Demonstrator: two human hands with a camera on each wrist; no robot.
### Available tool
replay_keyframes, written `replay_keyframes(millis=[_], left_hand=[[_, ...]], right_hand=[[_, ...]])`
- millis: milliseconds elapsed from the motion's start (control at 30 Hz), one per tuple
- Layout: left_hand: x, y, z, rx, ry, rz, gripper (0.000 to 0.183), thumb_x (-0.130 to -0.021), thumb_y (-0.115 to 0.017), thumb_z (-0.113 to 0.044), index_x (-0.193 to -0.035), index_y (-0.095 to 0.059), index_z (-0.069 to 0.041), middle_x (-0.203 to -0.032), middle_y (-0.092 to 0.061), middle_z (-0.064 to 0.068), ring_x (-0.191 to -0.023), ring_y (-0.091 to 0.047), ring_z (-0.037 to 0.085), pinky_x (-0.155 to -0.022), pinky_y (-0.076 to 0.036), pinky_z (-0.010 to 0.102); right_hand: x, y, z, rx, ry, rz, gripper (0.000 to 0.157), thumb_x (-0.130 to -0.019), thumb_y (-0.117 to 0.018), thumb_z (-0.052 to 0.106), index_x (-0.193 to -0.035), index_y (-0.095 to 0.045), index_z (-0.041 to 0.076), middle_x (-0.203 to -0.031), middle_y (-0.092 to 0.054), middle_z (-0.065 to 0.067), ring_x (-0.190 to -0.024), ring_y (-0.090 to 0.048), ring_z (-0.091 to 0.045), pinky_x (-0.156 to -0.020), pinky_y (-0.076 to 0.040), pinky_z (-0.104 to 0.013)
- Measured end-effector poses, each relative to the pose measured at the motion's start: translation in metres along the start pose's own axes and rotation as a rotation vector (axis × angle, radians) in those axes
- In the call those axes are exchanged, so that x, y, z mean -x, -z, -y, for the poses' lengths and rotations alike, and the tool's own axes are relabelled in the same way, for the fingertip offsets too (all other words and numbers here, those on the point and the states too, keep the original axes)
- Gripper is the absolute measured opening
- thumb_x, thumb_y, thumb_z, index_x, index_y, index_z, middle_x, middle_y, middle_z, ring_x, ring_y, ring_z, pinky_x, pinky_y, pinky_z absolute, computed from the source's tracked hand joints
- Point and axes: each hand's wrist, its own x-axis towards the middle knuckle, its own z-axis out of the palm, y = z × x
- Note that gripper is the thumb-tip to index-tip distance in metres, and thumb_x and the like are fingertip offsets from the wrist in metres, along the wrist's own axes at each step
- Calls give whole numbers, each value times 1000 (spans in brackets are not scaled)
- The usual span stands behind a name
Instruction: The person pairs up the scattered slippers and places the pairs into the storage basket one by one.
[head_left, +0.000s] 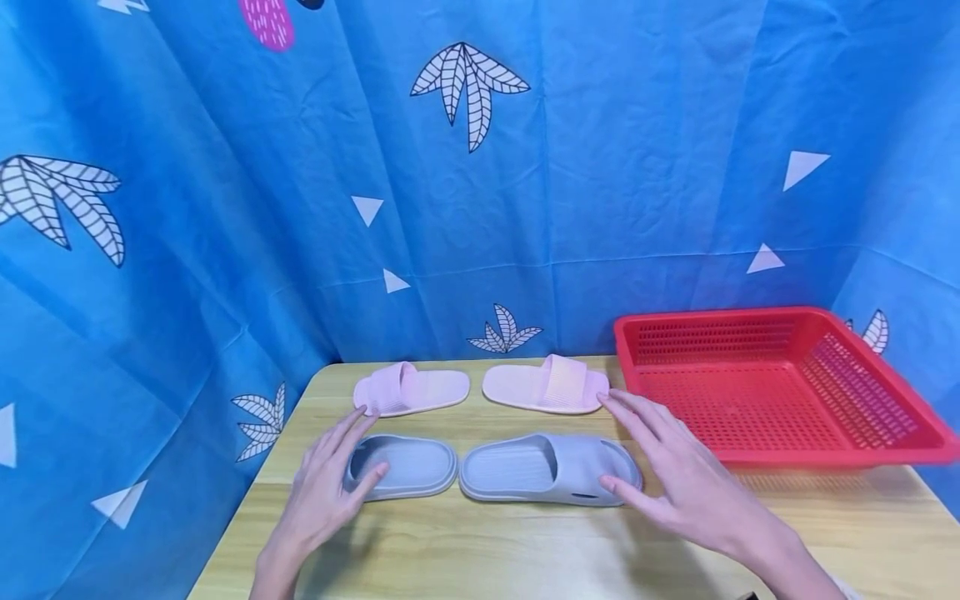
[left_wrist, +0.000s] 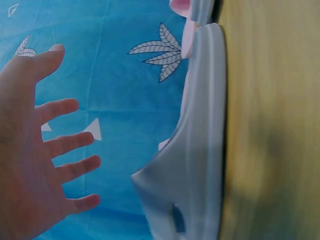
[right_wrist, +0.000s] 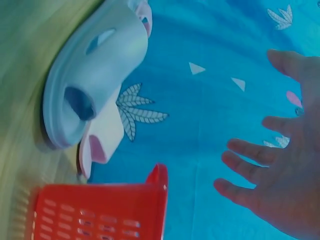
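Note:
Two grey slippers lie heel to heel on the table. The left grey slipper (head_left: 423, 467) has its toe under my left hand (head_left: 322, 492), whose fingers are spread with nothing in them. My right hand (head_left: 682, 483), also spread and holding nothing, hovers over the toe of the right grey slipper (head_left: 510, 468). Behind them are two pink slippers, the left one (head_left: 438, 389) and the right one (head_left: 517, 385), with their toes pointing apart. In both wrist views, the left hand (left_wrist: 30, 150) and right hand (right_wrist: 280, 160) stand apart from the grey slippers.
A red plastic basket (head_left: 750, 457) with perforated walls stands at the right of the wooden table (head_left: 465, 554), just beyond my right hand. A blue curtain (head_left: 622, 167) with leaf and triangle prints hangs behind and along the left side.

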Motion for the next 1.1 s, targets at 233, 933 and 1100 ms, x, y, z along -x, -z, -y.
replay_keyframes(millis=[233,933,1100], left_hand=[[4,-9,3,-10,-28,4,70,-83,-67,-46,-145,-40,-25,-148,-37,6,-131,-36,35,-95,-28,65],[11,-28,2,-35,-60,59,72,-80,-67,-55,-142,-44,-26,-146,-40,8,-129,-38,33,-96,-24,64],[11,-31,7,-60,-49,56,76,-76,-69,-59,-141,-44,-29,-147,-38,7,-131,-36,32,-96,-24,65]], right_hand=[[0,-16,10,-5,66,-21,86,-80,-68,54,-150,-28,23,-149,-33,0,-131,-35,-18,-94,-42,-49],[3,-47,20,35,97,86,84,-82,-56,64,-150,-22,30,-147,-33,5,-130,-36,-18,-95,-41,-49],[2,-54,19,53,89,116,85,-82,-53,67,-151,-20,30,-148,-32,2,-132,-34,-21,-98,-39,-52]])
